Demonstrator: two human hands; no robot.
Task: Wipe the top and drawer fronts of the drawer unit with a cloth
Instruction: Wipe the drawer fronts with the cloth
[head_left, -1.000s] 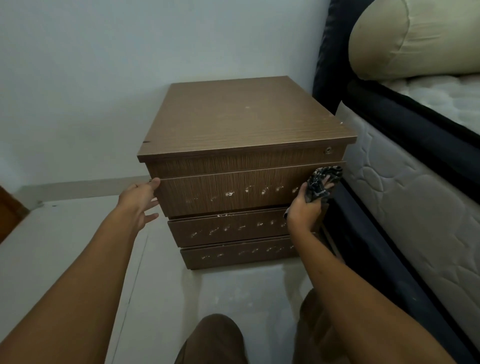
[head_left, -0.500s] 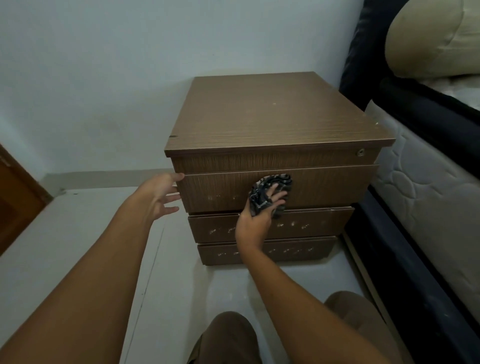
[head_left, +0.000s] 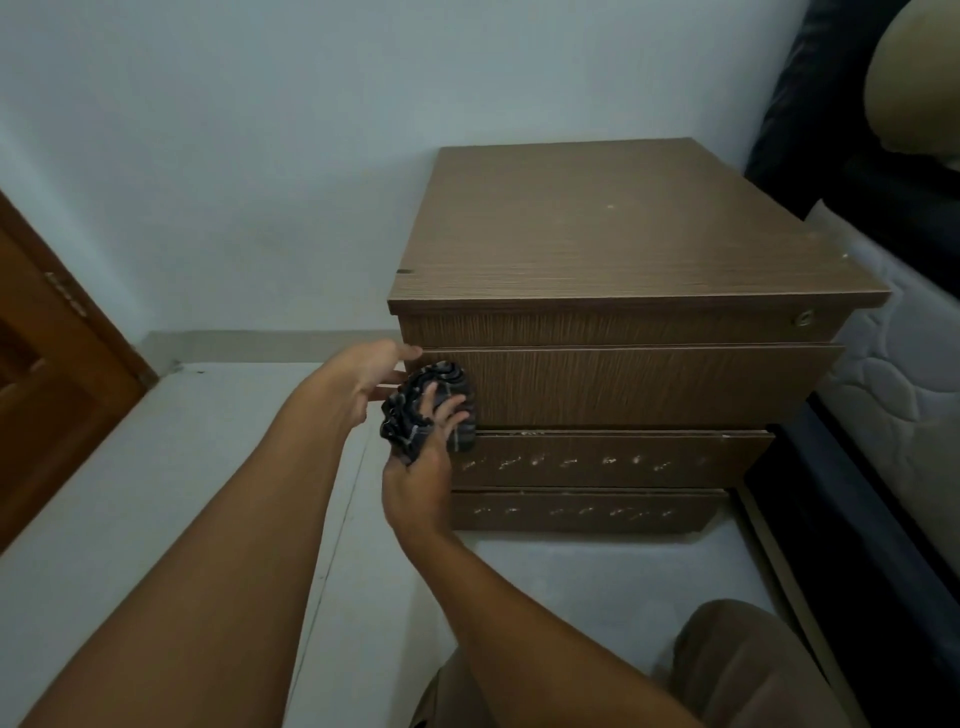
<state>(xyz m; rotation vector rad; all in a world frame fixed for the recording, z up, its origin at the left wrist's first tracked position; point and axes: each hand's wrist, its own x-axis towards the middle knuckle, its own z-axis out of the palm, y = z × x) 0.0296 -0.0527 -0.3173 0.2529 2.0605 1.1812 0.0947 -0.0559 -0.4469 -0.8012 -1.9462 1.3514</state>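
cloth (head_left: 428, 405) swept leftward, reaching drawer's left edge

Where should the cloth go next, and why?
Probably down to the middle drawer front. The right hand presses the cloth at the left end of the top drawer front, which looks clean, while white marks dot both lower fronts.

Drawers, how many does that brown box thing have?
3. The top drawer is the tall one, where the right hand presses the cloth. The middle drawer sits under it, and the bottom drawer is nearest the floor.
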